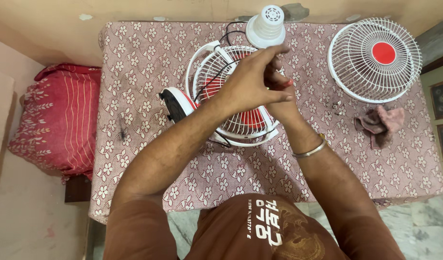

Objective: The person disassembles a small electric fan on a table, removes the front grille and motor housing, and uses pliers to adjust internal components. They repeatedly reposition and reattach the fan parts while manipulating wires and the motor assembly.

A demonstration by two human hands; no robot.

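— Where are your hands just now?

— Both are up over the middle of the table with the floral maroon cloth [149,62]. My left hand [252,82] sits on top, fingers drawn together and pointing toward the far right. My right hand [281,103] is tucked beneath it, mostly covered, so I cannot tell whether it is clenched or loose.

— Is the left one gripping anything?

— The fingertips pinch together around something small with a bit of red [288,84] showing at the edge. What it is, I can't make out.

— And the fan?

— The white wire-cage table fan with red blades [226,82] lies directly under my hands, tipped on its side, its black-and-red base [175,103] out to my left. Its white ribbed motor housing [265,26] stands just beyond my fingertips, at the far edge of the table. So the fan's axis runs from my near left to the far right, and my left hand is the nearer one to the housing.

— Anything else about?

— The loose white round front grille with a red centre disc [374,58] lies well apart to my right, with a few small screws [333,107] and a crumpled pinkish rag [381,123] near it.
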